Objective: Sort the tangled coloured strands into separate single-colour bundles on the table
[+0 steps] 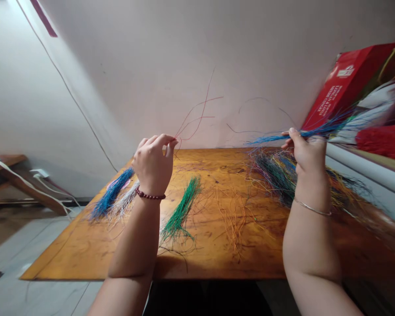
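My left hand [153, 160] is raised above the wooden table [213, 259] and pinches a few thin red strands [197, 115] that curl up toward the wall. My right hand [307, 151] is raised on the right and grips a bundle of blue strands [316, 131] that sticks out to both sides. Under it lies a tangled mixed-colour pile of strands [283, 175]. On the table lie sorted bunches: blue [111, 194], white [124, 202], green [181, 210] and loose orange strands [232, 217].
A red cardboard box [345, 81] leans at the upper right, with red fluffy material [383, 140] below it. A pale wall stands behind the table. White cables [36, 184] and a wooden bench [6, 164] are at the left over a tiled floor.
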`<move>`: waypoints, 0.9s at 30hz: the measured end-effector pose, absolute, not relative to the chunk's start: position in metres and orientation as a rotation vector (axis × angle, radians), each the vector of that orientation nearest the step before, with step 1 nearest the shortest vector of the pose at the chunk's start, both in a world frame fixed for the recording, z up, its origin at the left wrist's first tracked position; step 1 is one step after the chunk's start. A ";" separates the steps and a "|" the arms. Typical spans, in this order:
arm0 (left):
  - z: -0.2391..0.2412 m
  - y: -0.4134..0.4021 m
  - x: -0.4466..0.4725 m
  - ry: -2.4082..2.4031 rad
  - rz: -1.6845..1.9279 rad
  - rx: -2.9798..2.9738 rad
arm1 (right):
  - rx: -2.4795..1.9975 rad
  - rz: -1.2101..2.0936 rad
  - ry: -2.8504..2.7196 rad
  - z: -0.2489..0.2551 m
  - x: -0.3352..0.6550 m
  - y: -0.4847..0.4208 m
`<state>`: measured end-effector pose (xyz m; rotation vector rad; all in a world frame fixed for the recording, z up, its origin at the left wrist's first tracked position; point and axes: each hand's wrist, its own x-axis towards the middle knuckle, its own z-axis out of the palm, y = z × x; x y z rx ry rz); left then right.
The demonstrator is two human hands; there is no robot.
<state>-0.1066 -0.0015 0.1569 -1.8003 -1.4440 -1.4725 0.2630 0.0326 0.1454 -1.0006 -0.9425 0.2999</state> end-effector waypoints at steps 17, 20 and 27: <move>0.173 -0.032 -0.144 -1.398 -1.787 -1.670 | -0.959 0.370 -0.984 0.150 0.246 0.028; 0.167 -0.043 -0.164 -1.539 -1.624 -1.755 | -0.927 0.361 -1.022 0.150 0.243 0.029; 0.124 -0.046 -0.253 -2.020 -1.269 -1.948 | -0.875 0.333 -1.050 0.151 0.235 0.033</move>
